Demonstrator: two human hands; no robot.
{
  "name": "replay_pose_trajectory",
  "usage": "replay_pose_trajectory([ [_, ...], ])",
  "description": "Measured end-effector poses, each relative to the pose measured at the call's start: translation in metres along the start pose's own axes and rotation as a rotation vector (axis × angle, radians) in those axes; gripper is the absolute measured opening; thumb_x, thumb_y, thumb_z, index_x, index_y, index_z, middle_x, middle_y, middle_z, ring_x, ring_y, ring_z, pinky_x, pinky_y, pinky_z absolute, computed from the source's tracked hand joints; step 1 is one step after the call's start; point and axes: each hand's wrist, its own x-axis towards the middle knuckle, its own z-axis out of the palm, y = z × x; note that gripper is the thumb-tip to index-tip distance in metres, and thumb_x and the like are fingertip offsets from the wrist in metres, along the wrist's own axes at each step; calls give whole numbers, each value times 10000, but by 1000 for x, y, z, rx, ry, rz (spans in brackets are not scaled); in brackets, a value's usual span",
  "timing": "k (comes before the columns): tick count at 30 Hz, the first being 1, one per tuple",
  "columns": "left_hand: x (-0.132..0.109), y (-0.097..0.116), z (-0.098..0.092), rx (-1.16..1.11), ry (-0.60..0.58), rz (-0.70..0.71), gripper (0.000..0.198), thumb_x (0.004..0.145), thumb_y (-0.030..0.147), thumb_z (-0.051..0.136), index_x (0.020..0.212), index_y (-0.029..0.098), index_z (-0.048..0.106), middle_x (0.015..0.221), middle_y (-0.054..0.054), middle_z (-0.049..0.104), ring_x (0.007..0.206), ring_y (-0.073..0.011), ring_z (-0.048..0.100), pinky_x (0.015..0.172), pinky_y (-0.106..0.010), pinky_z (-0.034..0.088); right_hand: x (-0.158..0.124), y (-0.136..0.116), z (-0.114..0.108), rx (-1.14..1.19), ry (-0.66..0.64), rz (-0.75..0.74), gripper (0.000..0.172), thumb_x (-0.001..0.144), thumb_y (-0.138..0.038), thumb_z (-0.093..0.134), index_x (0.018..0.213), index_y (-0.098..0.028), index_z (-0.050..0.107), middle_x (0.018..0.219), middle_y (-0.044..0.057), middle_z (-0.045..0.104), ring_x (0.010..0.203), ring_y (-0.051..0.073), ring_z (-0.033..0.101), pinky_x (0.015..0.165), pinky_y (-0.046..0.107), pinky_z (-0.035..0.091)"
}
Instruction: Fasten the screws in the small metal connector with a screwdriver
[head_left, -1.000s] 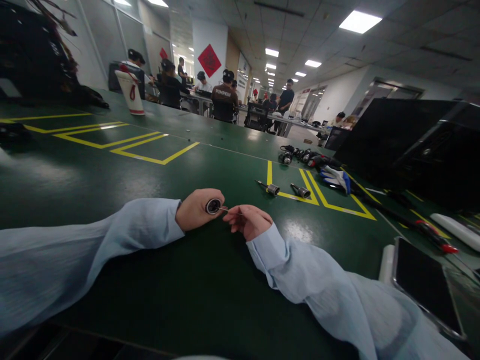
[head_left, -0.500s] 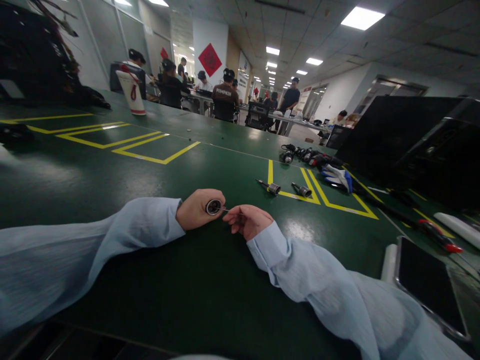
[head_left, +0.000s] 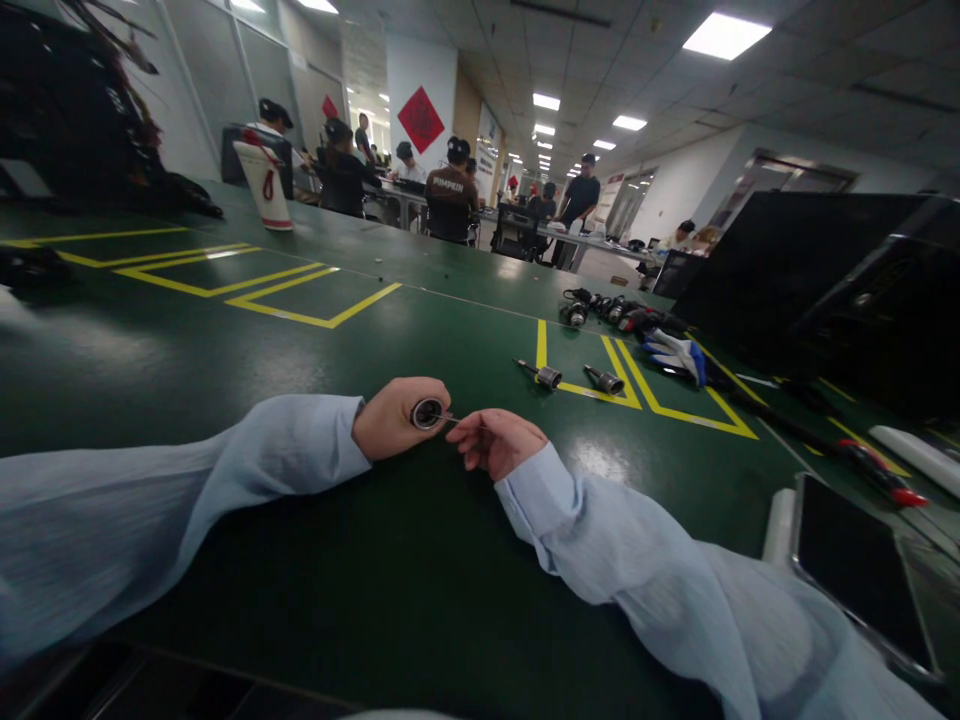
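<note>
My left hand (head_left: 394, 418) rests on the green table (head_left: 420, 330), curled round a small round metal part (head_left: 427, 413) whose open end faces me. My right hand (head_left: 496, 442) lies just to its right, fingers pinched on a thin metal pin (head_left: 448, 418) whose tip reaches the round part. Both forearms wear pale blue sleeves and lie flat on the table.
Two similar metal parts (head_left: 547, 376) (head_left: 604, 381) lie on yellow tape lines farther right. Beyond them sit several black parts (head_left: 600, 309) and a blue-white glove (head_left: 675, 352). A phone (head_left: 855, 565) and a red-handled tool (head_left: 874, 472) lie at right, a white cup (head_left: 262, 185) far left. People work at distant tables.
My right hand has slid a little left toward the round part, bringing the pin closer in. My left hand has held still.
</note>
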Motion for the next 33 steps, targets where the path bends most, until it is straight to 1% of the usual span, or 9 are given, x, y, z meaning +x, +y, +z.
replay_pose_trajectory([
  [2, 1, 1, 0, -45, -4, 0, 164, 751, 236, 511, 613, 154, 479, 557, 17, 487, 519, -84, 451, 505, -195, 369, 1, -1, 1, 29, -2, 17, 215, 685, -346, 571, 677, -149, 658, 677, 43, 673, 577, 110, 552, 454, 207, 422],
  [4, 1, 2, 1, -56, -12, -2, 168, 748, 240, 516, 610, 152, 481, 555, 17, 490, 515, -81, 453, 498, -192, 367, -1, -1, 3, 20, 22, -5, 225, 679, -360, 576, 672, -152, 661, 669, 40, 674, 563, 108, 551, 446, 202, 417],
  [9, 1, 1, 0, 66, -55, -42, 154, 747, 227, 502, 612, 153, 492, 557, 17, 499, 516, -84, 460, 493, -189, 359, -8, -3, 8, -177, 129, -75, 214, 700, -344, 585, 642, -150, 653, 633, 40, 672, 535, 102, 550, 476, 209, 420],
  [12, 1, 1, -1, 99, -73, -19, 155, 752, 224, 487, 614, 153, 502, 563, 11, 506, 521, -88, 465, 495, -193, 360, -8, -3, 6, -181, 90, -46, 205, 709, -331, 583, 655, -146, 650, 640, 41, 671, 546, 102, 551, 480, 211, 420],
  [18, 2, 2, -1, -4, -38, 0, 172, 740, 252, 515, 605, 150, 482, 542, 14, 495, 507, -82, 450, 491, -193, 360, -2, -2, -1, -20, -1, 13, 215, 689, -347, 588, 657, -142, 646, 645, 38, 667, 543, 107, 557, 445, 205, 412],
  [25, 2, 3, -1, -73, -40, -65, 197, 742, 279, 520, 601, 144, 491, 541, 12, 506, 514, -82, 460, 490, -190, 370, -3, -2, 2, -16, 4, -20, 236, 704, -374, 566, 689, -151, 642, 694, 52, 668, 572, 112, 540, 452, 209, 407],
  [27, 2, 4, -1, -56, -64, -58, 201, 747, 281, 518, 603, 144, 498, 542, 11, 510, 516, -82, 466, 487, -186, 368, -5, -4, 5, -72, 28, -64, 247, 712, -385, 558, 696, -152, 637, 695, 52, 666, 566, 111, 540, 464, 214, 408],
  [29, 2, 3, -1, -18, -90, -46, 191, 753, 274, 514, 614, 144, 510, 545, 9, 517, 518, -83, 473, 482, -182, 361, -9, -6, 9, -192, 74, -140, 232, 732, -371, 541, 713, -157, 627, 674, 42, 657, 567, 113, 548, 487, 223, 412],
  [33, 1, 2, -1, 56, -152, 6, 155, 757, 238, 501, 636, 146, 534, 572, -1, 533, 529, -88, 483, 489, -185, 358, -16, -8, 17, -604, 191, -345, 150, 760, -269, 504, 708, -173, 606, 621, 21, 629, 595, 124, 554, 581, 263, 425],
])
